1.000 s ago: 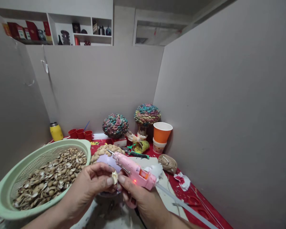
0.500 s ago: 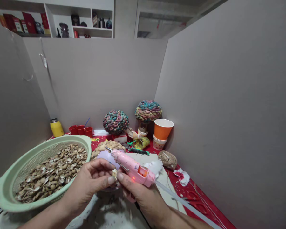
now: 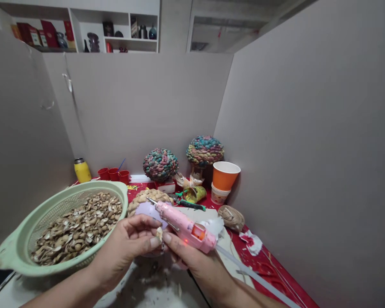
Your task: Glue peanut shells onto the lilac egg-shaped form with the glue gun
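Note:
My left hand (image 3: 122, 246) pinches a small pale piece of nutshell (image 3: 159, 233) between thumb and fingers. In my right hand (image 3: 199, 263) is a pink hot glue gun (image 3: 182, 224), its metal nozzle pointing up and left and a red light glowing on its side. A long translucent glue stick (image 3: 253, 276) sticks out of its back. My right thumb is close to the shell piece; whether it touches is unclear. Behind the hands sits a lilac rounded form (image 3: 147, 209), partly covered with tan shells (image 3: 144, 196). The hands and glue gun hide its lower part.
To the left, a green colander (image 3: 11, 256) holds many nutshell halves (image 3: 80, 226). Behind are two painted shell-covered domes (image 3: 161, 164) (image 3: 205, 151), red cups (image 3: 113, 174), a yellow bottle (image 3: 82, 171), an orange cup (image 3: 225, 176), pliers (image 3: 192, 205) and twine (image 3: 231, 218). Grey partitions (image 3: 291, 128) enclose the table.
The whole view has shifted slightly, so things appear a little farther right. Both hands keep nearly the same pose, still holding the nutshell piece and the glue gun.

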Demonstrator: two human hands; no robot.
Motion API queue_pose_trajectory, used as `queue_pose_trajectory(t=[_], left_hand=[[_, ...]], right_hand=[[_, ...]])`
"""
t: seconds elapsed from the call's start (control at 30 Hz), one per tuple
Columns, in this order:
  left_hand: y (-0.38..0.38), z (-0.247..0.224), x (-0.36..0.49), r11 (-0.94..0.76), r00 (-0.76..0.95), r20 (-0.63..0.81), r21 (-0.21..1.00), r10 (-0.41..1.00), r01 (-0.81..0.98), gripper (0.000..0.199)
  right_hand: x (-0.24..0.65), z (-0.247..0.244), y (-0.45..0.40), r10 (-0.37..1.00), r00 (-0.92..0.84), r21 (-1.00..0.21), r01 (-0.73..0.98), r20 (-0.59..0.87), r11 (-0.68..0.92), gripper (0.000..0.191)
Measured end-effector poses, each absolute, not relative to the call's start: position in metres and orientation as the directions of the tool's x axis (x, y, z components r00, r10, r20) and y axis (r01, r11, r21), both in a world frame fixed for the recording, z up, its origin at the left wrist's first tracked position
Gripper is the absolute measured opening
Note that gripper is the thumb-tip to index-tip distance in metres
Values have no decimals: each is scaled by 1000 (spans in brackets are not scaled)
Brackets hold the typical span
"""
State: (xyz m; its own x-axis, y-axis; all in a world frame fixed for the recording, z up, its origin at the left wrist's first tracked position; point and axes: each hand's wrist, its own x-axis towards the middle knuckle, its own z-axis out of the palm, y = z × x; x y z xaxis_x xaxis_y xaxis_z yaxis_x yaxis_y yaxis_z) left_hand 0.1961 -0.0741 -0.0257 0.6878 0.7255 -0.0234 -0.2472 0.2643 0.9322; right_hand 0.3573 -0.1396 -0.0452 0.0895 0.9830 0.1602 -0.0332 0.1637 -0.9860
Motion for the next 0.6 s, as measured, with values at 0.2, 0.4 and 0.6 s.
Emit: queue_pose_trajectory(t=[0.2,0.4,0.6], left_hand=[[-76,-31,197,302,694,-31,914,719,-272,21],[-79,-34,198,269,631,-31,920,775,-285,26],[-83,-38,202,214,557,-24,936,830,-279,27]], right_hand=[[359,-36,-139,969,46,-971,12,241,240,40],[363,-31,-138,943,-15,-927,181,332,329,27],[374,-57,-126,716,-90,-545,585,692,600,25]])
